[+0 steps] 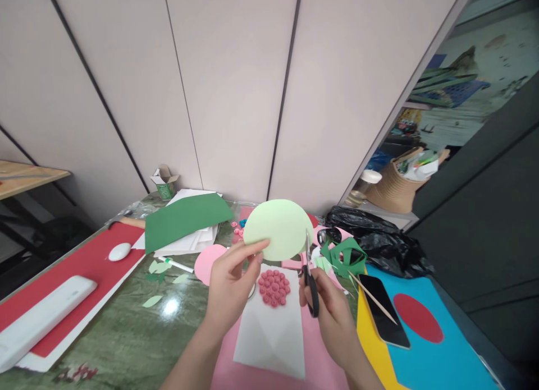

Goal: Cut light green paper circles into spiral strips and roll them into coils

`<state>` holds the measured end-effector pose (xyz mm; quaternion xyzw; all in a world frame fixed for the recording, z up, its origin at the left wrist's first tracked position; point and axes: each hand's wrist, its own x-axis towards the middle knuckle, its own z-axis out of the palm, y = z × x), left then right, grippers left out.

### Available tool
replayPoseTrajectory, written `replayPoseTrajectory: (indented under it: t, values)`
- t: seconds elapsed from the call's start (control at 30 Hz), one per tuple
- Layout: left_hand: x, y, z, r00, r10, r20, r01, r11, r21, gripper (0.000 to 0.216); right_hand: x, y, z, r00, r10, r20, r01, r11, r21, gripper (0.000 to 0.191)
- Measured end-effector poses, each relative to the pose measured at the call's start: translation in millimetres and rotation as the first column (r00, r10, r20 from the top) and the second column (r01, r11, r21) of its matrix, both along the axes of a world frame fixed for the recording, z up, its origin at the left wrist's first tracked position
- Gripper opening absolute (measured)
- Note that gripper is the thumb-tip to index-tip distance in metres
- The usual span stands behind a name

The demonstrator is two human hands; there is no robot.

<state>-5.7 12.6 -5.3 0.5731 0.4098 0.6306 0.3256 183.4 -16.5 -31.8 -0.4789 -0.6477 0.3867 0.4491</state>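
My left hand pinches the lower left edge of a pale green paper disc and holds it upright above the table. My right hand grips black-handled scissors, blades pointing up against the disc's right edge. Below the disc lies a white sheet on pink paper, with a cluster of small pink paper rolls on it.
A dark green sheet on white papers, a pink disc, a marker and leaf cut-outs lie left. Red mat holds a white mouse and keyboard. Right: green scraps, phone, skewer, black bag.
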Motion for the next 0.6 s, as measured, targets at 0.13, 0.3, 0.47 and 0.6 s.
replayPoseTrajectory:
  t: [0.13,0.3,0.47,0.6]
  values:
    - [1.2,0.3,0.5,0.999,0.013,0.047,-0.013,1.000,0.001,0.025,-0.6,0.3,-2.4,0.999,0.027,-0.027,-0.028,1.000,-0.003,0.022]
    - [5.0,1.2,3.2,0.997,0.040,0.064,-0.041,0.999,0.019,0.028,-0.8,0.0,-3.4,0.998,0.041,-0.044,-0.042,0.999,-0.025,0.024]
    - [6.7,1.8,3.2,0.999,0.020,0.031,-0.019,1.000,-0.010,0.027,-1.0,0.4,0.1,0.998,0.025,-0.054,-0.026,1.000,-0.017,0.025]
    - [5.2,1.7,0.8,1.000,-0.007,0.022,0.008,0.999,-0.041,0.026,-0.7,0.1,1.5,0.999,0.006,-0.051,-0.007,1.000,-0.017,0.028]
